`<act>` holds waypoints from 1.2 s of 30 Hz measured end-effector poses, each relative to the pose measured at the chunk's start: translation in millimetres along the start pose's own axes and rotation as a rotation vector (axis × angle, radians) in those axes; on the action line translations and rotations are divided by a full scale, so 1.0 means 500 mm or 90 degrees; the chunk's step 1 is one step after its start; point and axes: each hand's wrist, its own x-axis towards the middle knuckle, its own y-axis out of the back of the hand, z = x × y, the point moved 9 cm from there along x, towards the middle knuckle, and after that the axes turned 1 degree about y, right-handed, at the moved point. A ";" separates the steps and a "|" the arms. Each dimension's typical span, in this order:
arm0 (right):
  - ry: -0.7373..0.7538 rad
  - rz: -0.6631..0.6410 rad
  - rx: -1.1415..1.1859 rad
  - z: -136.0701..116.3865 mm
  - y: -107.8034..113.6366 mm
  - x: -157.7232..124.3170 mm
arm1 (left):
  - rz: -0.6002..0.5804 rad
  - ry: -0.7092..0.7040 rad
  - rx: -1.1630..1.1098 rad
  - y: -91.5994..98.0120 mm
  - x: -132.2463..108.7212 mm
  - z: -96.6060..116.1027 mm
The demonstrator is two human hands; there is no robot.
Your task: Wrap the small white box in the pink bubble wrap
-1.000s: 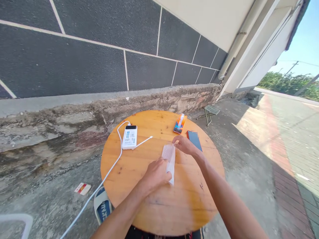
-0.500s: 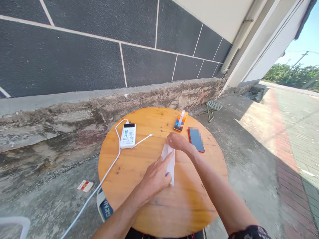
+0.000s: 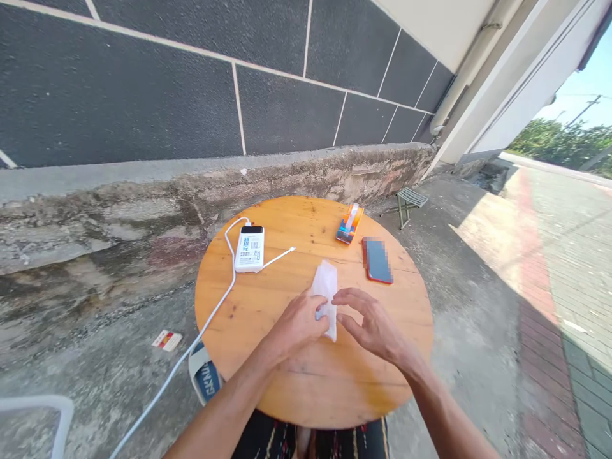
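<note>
A thin white translucent strip, perhaps a folded plastic bag [image 3: 326, 280], lies lengthwise on the round wooden table [image 3: 291, 376]. My left hand [image 3: 301, 317] rests on its left side, thumb and fingers apart over the lower half. My right hand [image 3: 366, 319] is at the strip's right edge, fingers curved and spread, with the fingertips close to it; whether they touch it I cannot tell. Behind the strip stand an orange and blue tape dispenser [image 3: 350, 223] and a phone in a red case [image 3: 377, 260], its screen blurred out.
A white power bank [image 3: 250, 250] with a white cable [image 3: 217, 311] lies at the table's left; the cable runs off toward the lower left. A folding stool [image 3: 406, 203] stands beyond the table. On the ground lies a small red and white packet [image 3: 167, 340]. The dark tiled wall [image 3: 172, 95] rises behind.
My right hand has come back from the strip's far end to its right side, and its fingers have spread. My left hand's outstretched finger has drawn in. The view has shifted slightly.
</note>
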 end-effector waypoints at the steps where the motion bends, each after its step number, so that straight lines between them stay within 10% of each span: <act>1: 0.005 -0.004 -0.016 -0.012 -0.010 -0.018 | -0.001 -0.005 -0.010 0.001 0.000 0.000; 16: 0.053 -0.046 -0.279 -0.078 -0.062 -0.039 | 0.049 -0.033 -0.190 0.020 -0.053 -0.037; 22: 0.064 -0.054 -0.294 -0.084 -0.068 -0.038 | 0.089 -0.121 -0.129 0.008 -0.118 -0.036; 36: 0.058 -0.073 -0.226 -0.064 -0.082 -0.029 | 0.176 -0.068 -0.166 -0.005 -0.107 -0.034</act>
